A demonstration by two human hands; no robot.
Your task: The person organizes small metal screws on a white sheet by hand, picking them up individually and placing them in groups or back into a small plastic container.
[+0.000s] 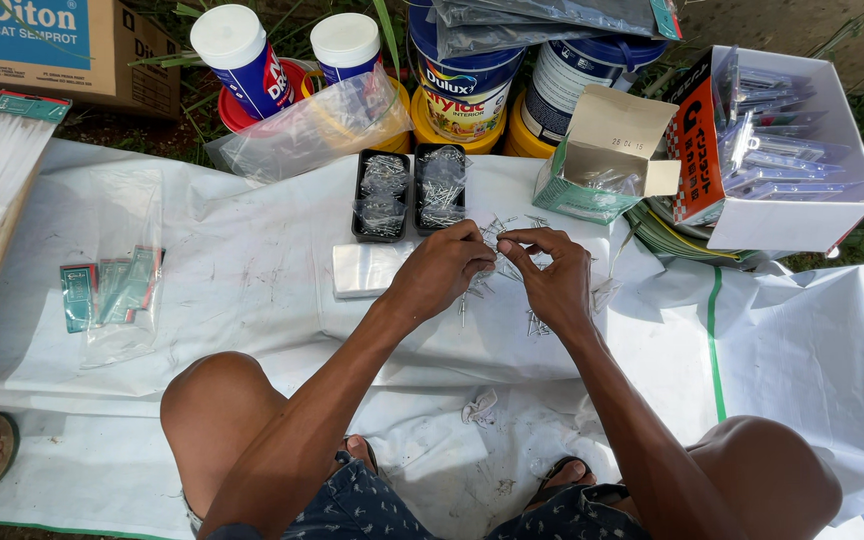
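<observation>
My left hand [442,268] and my right hand [552,275] meet over a loose pile of small metal nails [535,322] on a white sheet [252,250]. Both hands pinch nails between fingertips, which nearly touch at the pile's top. Just behind the hands stand two black trays [410,192] holding small clear bags of nails. A stack of empty clear bags [364,268] lies left of my left hand. An open green-and-tan cardboard box [602,160] of nails sits tilted at the back right.
Paint cans [462,80] and white-capped tubs [242,50] line the back. A white box of packets [782,150] stands at the right, green packets in a clear bag [117,290] at the left. My knees and sandalled feet frame the near edge.
</observation>
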